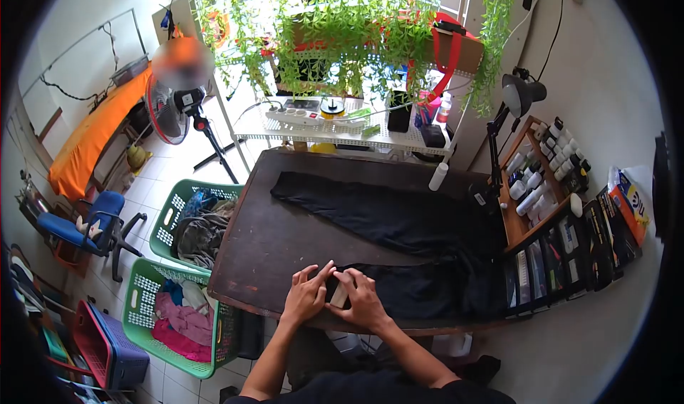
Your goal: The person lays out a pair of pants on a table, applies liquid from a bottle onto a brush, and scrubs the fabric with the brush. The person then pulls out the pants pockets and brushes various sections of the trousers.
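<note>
First inspector: State the position of the garment.

Second inspector: Black trousers (370,208) lie flat on the dark worktable (263,240), legs parted. The long axis runs sideways across the top: waist end at the wearer's right, leg ends toward the left. The near leg's hem sits at the hands; the far leg extends further left, beyond them.

First inspector: Which hand is nearer?

Second inspector: The right hand (360,302). It is over the near leg's end, so most of the cloth lies to its right. The left hand (308,293) is just beyond the hem, over bare tabletop, its fingertips close to those of the right.

First inspector: Condition of the grip?

Second inspector: Left fingers are parted and slightly bent; whether they pinch anything cannot be determined. Right thumb and fingers bow apart around a small pale strip (340,295), its length pointing roughly toward the wearer. Pressure on it cannot be confirmed.

First inspector: Surroundings?

Second inspector: A white bottle (439,177) stands past the far leg. A green laundry basket (132,306) holds clothes beside the table's left end.
</note>
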A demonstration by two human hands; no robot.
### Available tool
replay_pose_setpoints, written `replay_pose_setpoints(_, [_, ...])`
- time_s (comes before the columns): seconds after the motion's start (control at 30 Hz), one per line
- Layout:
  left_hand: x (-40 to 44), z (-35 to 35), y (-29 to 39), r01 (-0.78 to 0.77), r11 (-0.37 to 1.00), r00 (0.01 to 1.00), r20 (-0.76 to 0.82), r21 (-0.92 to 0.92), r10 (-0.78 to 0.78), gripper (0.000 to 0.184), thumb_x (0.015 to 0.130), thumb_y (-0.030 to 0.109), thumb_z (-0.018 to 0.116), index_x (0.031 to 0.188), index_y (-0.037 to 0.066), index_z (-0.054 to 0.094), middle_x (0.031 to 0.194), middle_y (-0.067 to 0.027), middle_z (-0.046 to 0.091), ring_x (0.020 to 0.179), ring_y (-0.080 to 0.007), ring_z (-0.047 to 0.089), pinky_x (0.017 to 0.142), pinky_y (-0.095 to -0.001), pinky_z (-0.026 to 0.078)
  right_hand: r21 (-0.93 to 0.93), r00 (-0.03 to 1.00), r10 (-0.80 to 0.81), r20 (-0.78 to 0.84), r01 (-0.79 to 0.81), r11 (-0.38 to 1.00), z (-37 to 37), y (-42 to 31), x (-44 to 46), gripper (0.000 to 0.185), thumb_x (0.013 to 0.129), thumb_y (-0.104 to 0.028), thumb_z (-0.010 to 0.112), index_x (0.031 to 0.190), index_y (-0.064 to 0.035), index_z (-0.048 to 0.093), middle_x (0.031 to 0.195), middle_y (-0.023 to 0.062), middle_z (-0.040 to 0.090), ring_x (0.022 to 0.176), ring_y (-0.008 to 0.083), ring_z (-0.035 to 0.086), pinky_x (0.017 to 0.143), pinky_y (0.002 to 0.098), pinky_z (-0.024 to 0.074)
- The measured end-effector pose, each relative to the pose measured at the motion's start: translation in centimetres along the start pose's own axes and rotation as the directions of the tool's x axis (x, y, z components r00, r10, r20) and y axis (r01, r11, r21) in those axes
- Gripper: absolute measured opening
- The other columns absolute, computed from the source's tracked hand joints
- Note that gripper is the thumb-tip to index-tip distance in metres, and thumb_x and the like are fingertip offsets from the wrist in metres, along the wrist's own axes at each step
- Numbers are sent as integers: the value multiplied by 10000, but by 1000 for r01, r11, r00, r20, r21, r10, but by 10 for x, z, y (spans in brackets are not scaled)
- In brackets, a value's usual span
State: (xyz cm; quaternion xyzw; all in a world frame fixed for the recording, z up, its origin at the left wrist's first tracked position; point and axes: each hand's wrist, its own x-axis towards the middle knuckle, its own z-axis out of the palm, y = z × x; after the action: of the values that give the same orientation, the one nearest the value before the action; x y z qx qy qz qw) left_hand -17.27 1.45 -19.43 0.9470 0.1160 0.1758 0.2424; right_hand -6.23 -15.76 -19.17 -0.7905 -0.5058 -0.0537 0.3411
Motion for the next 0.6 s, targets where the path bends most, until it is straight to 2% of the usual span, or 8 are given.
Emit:
replay_pose_setpoints(0.07, [-4,3,-1,29,998,1000,-5,-49,-29,629,1025,173,537,1654,150,525,1464,13,749,1461,-277,525,1235,-371,325,-2,1000,14,0,-14,1000,0,-2,-2,887,843,-410,912,1598,-135,537,1509,217,529,1315,386,597,1114,464,470])
replay_pose_setpoints(0.23, [-3,6,-1,51,995,998,-24,-84,-53,603,1018,127,503,1613,184,582,1480,-1,738,1464,-285,523,1248,-386,323,70,983,-132,130,124,990,2,-5,-7,845,846,-404,912,1570,-137,566,1514,206,534,1329,378,595,1128,463,452])
replay_pose_setpoints(0.4, [-2,6,-5,17,998,999,-31,-52,-19,565,1027,158,532,1588,165,605,1457,10,752,1452,-278,530,1227,-378,346,-11,1000,-11,16,11,1000,-5,4,-3,827,841,-391,919,1552,-138,582,1506,212,540,1334,376,596,1140,458,440])
replay_pose_setpoints(0.53, [-3,5,-1,56,997,998,-33,-47,-57,517,1034,154,545,1537,189,659,1425,9,765,1439,-277,546,1203,-384,382,267,959,-149,242,82,960,-24,-4,-8,839,826,-396,939,1543,-138,587,1505,197,545,1326,375,598,1135,462,442])
replay_pose_setpoints(0.6, [-3,6,1,60,997,997,-36,-42,-61,509,1032,152,556,1527,195,668,1418,9,767,1433,-278,553,1196,-385,392,214,976,-86,201,42,976,-22,-1,-12,839,824,-400,943,1540,-141,590,1503,190,547,1323,373,599,1134,463,442])
